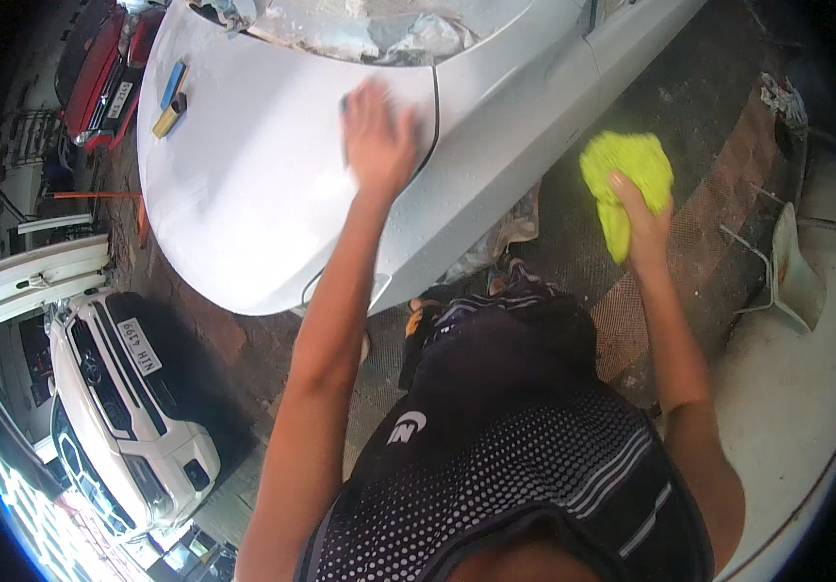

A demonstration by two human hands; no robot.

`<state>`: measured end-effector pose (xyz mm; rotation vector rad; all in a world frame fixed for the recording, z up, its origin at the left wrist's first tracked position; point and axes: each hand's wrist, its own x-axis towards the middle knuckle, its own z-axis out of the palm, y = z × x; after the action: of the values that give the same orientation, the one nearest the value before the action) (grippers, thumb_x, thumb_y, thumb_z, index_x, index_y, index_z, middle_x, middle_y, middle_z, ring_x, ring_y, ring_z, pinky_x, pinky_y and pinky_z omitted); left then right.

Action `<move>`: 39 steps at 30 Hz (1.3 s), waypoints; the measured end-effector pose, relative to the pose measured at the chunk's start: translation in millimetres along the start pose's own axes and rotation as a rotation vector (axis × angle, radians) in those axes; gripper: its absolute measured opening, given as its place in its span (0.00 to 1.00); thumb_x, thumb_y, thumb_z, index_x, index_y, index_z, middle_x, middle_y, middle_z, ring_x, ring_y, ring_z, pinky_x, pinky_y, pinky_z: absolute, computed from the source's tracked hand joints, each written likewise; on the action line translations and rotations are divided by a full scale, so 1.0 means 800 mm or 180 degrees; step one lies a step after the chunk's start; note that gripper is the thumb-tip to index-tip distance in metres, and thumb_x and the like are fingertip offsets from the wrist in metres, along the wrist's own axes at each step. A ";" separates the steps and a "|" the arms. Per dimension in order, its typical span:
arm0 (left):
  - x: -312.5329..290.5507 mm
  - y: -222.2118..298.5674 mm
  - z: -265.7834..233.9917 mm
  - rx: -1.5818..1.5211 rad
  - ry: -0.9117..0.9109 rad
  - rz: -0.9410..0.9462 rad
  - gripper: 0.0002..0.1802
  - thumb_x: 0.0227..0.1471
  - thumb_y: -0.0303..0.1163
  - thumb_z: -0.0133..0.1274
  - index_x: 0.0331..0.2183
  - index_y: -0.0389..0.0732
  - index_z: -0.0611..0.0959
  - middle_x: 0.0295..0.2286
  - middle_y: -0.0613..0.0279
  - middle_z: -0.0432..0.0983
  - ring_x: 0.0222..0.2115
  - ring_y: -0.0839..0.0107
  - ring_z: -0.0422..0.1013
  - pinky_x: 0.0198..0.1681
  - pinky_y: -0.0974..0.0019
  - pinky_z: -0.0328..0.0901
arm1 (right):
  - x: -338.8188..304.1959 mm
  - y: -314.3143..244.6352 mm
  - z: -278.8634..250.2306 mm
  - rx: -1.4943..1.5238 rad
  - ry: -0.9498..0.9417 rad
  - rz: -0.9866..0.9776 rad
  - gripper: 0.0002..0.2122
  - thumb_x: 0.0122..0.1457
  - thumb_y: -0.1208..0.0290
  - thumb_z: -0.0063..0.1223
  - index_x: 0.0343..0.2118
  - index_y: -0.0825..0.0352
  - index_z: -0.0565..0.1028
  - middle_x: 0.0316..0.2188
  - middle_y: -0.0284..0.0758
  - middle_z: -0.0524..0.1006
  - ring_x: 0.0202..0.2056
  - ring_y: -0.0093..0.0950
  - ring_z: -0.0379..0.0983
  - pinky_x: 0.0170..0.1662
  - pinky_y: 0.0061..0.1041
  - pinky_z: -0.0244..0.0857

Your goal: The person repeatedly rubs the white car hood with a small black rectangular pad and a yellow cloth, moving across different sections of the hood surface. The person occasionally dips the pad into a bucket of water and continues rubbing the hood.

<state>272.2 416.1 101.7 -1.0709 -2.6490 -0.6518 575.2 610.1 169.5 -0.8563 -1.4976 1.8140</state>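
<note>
My left hand (379,138) lies palm down on the pale grey-white car panel (243,194), fingers stretched out and somewhat blurred. A thin dark edge shows beside its fingers; I cannot make out what it is. Off to the right, away from the car body, my right hand (647,225) grips a bunched bright yellow-green cloth (631,167), part of which hangs down. On the panel's far left rest a slim blue block (173,85) and a tan block with a dark end (169,116).
Crumpled plastic sheeting (427,39) covers the car's window area. A white pickup (127,407) stands at lower left and a red car (107,78) at upper left. To the right are a metal-legged chair (794,272) and a checkered floor strip (689,242).
</note>
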 end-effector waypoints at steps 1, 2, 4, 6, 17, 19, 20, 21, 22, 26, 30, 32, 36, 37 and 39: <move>0.015 0.011 0.000 0.0034 -0.0113 0.0065 0.34 0.67 0.50 0.41 0.65 0.37 0.66 0.66 0.49 0.57 0.69 0.49 0.49 0.71 0.47 0.42 | 0.009 0.003 0.009 0.0026 -0.0228 0.0083 0.14 0.57 0.71 0.66 0.45 0.70 0.79 0.39 0.32 0.82 0.37 0.22 0.79 0.42 0.23 0.72; 0.024 0.016 0.001 0.0058 -0.0197 0.0138 0.34 0.67 0.51 0.40 0.65 0.40 0.66 0.67 0.51 0.57 0.69 0.50 0.48 0.71 0.48 0.42 | 0.018 0.003 0.014 0.0049 -0.0460 0.0134 0.14 0.57 0.71 0.66 0.45 0.70 0.79 0.39 0.32 0.82 0.37 0.21 0.79 0.42 0.23 0.72; -0.001 -0.021 -0.023 -0.0213 -0.0354 0.0619 0.34 0.66 0.47 0.45 0.66 0.39 0.65 0.67 0.50 0.57 0.69 0.50 0.49 0.71 0.50 0.44 | 0.012 -0.002 0.000 -0.0175 -0.0409 -0.0066 0.15 0.57 0.71 0.66 0.46 0.71 0.79 0.40 0.34 0.82 0.38 0.22 0.79 0.43 0.25 0.72; -0.060 -0.124 -0.039 0.0162 -0.0169 0.0008 0.40 0.63 0.51 0.50 0.66 0.35 0.63 0.66 0.45 0.56 0.69 0.50 0.49 0.71 0.49 0.42 | -0.003 -0.004 -0.022 -0.0068 -0.0279 -0.0199 0.16 0.57 0.71 0.66 0.46 0.71 0.78 0.40 0.35 0.82 0.39 0.23 0.79 0.44 0.25 0.72; -0.063 -0.049 -0.064 0.0208 -0.0580 0.0526 0.55 0.51 0.58 0.61 0.68 0.38 0.58 0.69 0.51 0.50 0.71 0.52 0.44 0.72 0.52 0.43 | 0.019 0.013 0.075 0.0088 -0.0752 0.0281 0.15 0.58 0.73 0.65 0.46 0.72 0.77 0.40 0.34 0.81 0.39 0.22 0.78 0.43 0.24 0.73; -0.123 -0.105 -0.090 0.0351 -0.0577 -0.0078 0.60 0.46 0.61 0.63 0.68 0.36 0.57 0.69 0.50 0.49 0.71 0.54 0.42 0.72 0.52 0.41 | 0.012 0.023 0.081 0.0262 -0.0674 0.0395 0.16 0.58 0.73 0.65 0.47 0.72 0.77 0.41 0.34 0.81 0.39 0.22 0.78 0.43 0.23 0.72; -0.150 -0.129 -0.101 0.0375 -0.0514 -0.0118 0.56 0.48 0.56 0.64 0.67 0.35 0.59 0.69 0.49 0.50 0.71 0.53 0.44 0.72 0.51 0.44 | 0.009 0.033 0.084 0.0350 -0.0642 0.0474 0.16 0.58 0.72 0.65 0.47 0.72 0.76 0.41 0.34 0.81 0.39 0.22 0.78 0.43 0.23 0.72; -0.165 -0.135 -0.111 0.0151 -0.0429 -0.0091 0.51 0.49 0.44 0.66 0.66 0.33 0.61 0.68 0.46 0.52 0.70 0.50 0.47 0.70 0.51 0.49 | 0.006 0.041 0.088 0.0277 -0.0592 0.0572 0.18 0.58 0.71 0.66 0.48 0.72 0.76 0.42 0.34 0.80 0.40 0.22 0.78 0.43 0.23 0.72; -0.180 -0.138 -0.112 0.0171 -0.0361 -0.0050 0.50 0.50 0.41 0.66 0.66 0.33 0.60 0.68 0.46 0.52 0.69 0.49 0.48 0.70 0.51 0.50 | 0.004 0.047 0.098 0.0338 -0.0593 0.0682 0.18 0.58 0.71 0.67 0.49 0.72 0.75 0.42 0.35 0.80 0.39 0.23 0.78 0.42 0.23 0.73; -0.213 -0.131 -0.107 0.0062 -0.0124 -0.0114 0.42 0.53 0.24 0.61 0.66 0.35 0.62 0.67 0.45 0.53 0.68 0.47 0.50 0.68 0.51 0.54 | -0.004 0.052 0.155 0.0040 -0.1021 0.0854 0.20 0.58 0.71 0.67 0.51 0.71 0.74 0.42 0.35 0.81 0.40 0.23 0.79 0.43 0.24 0.73; -0.231 -0.133 -0.129 -0.0189 0.0146 -0.0551 0.30 0.48 0.13 0.50 0.56 0.34 0.76 0.55 0.45 0.73 0.56 0.48 0.71 0.57 0.55 0.69 | 0.005 0.050 0.267 -0.0229 -0.1473 0.0298 0.23 0.56 0.71 0.68 0.53 0.71 0.73 0.43 0.37 0.81 0.41 0.25 0.79 0.45 0.27 0.74; -0.236 -0.139 -0.147 -0.0507 0.0400 -0.0922 0.27 0.49 0.12 0.48 0.52 0.34 0.80 0.49 0.46 0.78 0.50 0.49 0.76 0.53 0.56 0.71 | 0.017 0.068 0.346 -0.0019 -0.1752 -0.0037 0.26 0.52 0.66 0.71 0.52 0.71 0.74 0.43 0.40 0.81 0.41 0.30 0.80 0.47 0.31 0.74; -0.241 -0.168 -0.173 -0.1141 0.1124 -0.1589 0.17 0.59 0.17 0.48 0.49 0.32 0.82 0.46 0.46 0.81 0.45 0.55 0.79 0.49 0.59 0.71 | 0.063 0.086 0.511 -0.2138 -0.1913 -0.1417 0.36 0.45 0.51 0.71 0.53 0.70 0.72 0.47 0.46 0.77 0.53 0.42 0.73 0.53 0.42 0.69; -0.243 -0.185 -0.174 -0.1515 0.1159 -0.1866 0.17 0.60 0.17 0.48 0.51 0.31 0.80 0.46 0.47 0.81 0.45 0.57 0.79 0.50 0.60 0.71 | 0.073 0.086 0.544 -0.2445 -0.1820 -0.1435 0.37 0.46 0.50 0.71 0.55 0.67 0.71 0.51 0.47 0.74 0.56 0.44 0.69 0.56 0.42 0.66; -0.248 -0.208 -0.185 -0.2818 0.1326 -0.2318 0.21 0.61 0.18 0.47 0.56 0.31 0.76 0.47 0.47 0.80 0.46 0.62 0.77 0.51 0.62 0.71 | 0.072 0.100 0.588 -0.2930 -0.1375 -0.1747 0.38 0.47 0.48 0.69 0.58 0.65 0.69 0.57 0.50 0.69 0.60 0.48 0.64 0.60 0.43 0.61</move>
<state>301.6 119.3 109.3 0.0275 -2.3001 -2.0343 158.1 372.0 152.7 -0.3404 -2.6038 0.8857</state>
